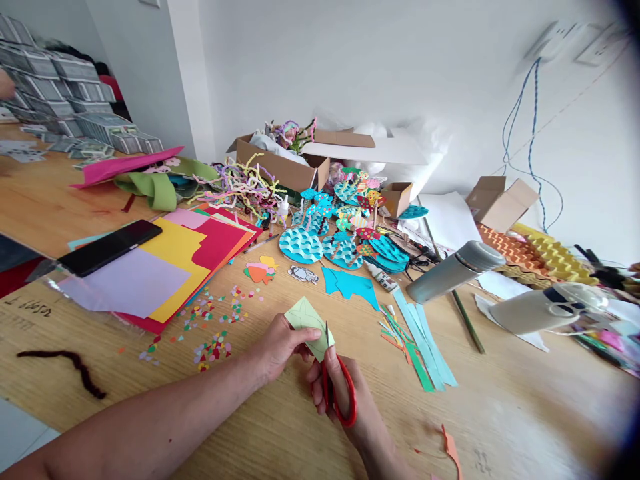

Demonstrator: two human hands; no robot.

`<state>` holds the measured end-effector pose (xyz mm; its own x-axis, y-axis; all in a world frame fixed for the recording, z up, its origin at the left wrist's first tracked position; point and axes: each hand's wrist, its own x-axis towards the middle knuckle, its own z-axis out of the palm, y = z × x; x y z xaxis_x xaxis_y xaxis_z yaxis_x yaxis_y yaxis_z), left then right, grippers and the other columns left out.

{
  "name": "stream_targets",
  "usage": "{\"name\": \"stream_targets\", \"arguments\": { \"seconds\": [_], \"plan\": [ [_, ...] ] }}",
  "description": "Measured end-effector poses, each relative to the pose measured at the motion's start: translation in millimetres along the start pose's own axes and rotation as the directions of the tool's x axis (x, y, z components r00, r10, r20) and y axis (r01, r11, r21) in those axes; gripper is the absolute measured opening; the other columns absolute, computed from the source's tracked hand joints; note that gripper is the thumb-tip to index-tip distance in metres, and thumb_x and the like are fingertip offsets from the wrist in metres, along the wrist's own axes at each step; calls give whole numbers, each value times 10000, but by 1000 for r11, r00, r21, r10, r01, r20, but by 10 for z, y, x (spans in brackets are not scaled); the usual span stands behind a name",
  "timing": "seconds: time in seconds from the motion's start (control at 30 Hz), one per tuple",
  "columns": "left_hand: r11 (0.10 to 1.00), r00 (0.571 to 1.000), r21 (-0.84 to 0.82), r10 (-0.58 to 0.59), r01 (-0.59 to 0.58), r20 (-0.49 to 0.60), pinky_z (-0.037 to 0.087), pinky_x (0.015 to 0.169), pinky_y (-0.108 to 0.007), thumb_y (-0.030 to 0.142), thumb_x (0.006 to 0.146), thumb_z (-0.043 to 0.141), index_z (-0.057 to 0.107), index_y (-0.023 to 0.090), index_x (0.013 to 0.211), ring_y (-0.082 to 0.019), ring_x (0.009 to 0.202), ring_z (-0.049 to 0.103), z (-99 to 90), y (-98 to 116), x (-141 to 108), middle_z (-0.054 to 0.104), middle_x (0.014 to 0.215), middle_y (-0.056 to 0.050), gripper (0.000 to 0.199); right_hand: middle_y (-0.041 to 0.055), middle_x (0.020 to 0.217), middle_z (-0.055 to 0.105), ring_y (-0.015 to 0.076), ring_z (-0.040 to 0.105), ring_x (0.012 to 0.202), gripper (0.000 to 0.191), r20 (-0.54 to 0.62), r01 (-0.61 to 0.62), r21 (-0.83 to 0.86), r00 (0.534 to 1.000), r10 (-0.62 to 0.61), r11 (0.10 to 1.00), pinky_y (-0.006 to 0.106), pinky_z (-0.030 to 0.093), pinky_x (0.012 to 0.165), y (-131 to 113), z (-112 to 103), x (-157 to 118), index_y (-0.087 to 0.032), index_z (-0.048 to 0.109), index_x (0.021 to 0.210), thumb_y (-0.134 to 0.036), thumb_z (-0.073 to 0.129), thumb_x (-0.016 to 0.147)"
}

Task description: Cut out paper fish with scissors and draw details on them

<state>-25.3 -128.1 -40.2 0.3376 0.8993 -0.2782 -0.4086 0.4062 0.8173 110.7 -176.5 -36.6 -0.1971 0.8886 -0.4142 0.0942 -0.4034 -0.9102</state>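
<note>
So we had a piece of pale green paper (pixel 303 319) up over the near middle of the surface (pixel 225 427), a shape drawn on it. Our left hand (pixel 274 347) had its grip pinched shut on the paper, thumb on top. Our right hand's (pixel 363 405) grip was curled closed around the handles of the red scissors (pixel 354 400), blades right at the paper's right side. Confetti bits (pixel 214 347) were scattered to the left, with coloured sheets (pixel 130 280) and a phone (pixel 113 247) past them. Paper strips (pixel 420 340) lay off to the right, wavy blue discs (pixel 300 247) farther back.
</note>
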Motion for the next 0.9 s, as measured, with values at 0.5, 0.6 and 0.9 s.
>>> {"name": "stream_targets", "arguments": {
  "seconds": [0.5,0.6,0.9],
  "plan": [
    [1000,1000,-8,12,-12,8,375,528,-234,306,644,728,679,117,724,-114,559,517,5,5,-4,621,634,-29,211,-8,430,519,71,421,319,698,24,24,39,999,-25,999,161,252,296,0,3,9,-117,589,692,-784,398,771],
    [1000,1000,-7,21,-21,-2,368,520,-234,308,636,733,675,119,699,-109,544,511,5,4,0,623,628,-28,208,-9,422,519,71,424,320,685,23,19,30,1000,-19,999,161,252,300,5,-1,6,-121,588,684,-776,409,775],
    [1000,1000,-10,9,-9,-21,378,526,-233,313,616,742,667,120,697,-120,569,527,9,2,5,631,646,-32,223,-19,392,492,71,423,312,703,-2,7,0,1000,-7,1000,166,250,310,-19,4,4,-123,591,658,-794,406,757]
  ]
}}
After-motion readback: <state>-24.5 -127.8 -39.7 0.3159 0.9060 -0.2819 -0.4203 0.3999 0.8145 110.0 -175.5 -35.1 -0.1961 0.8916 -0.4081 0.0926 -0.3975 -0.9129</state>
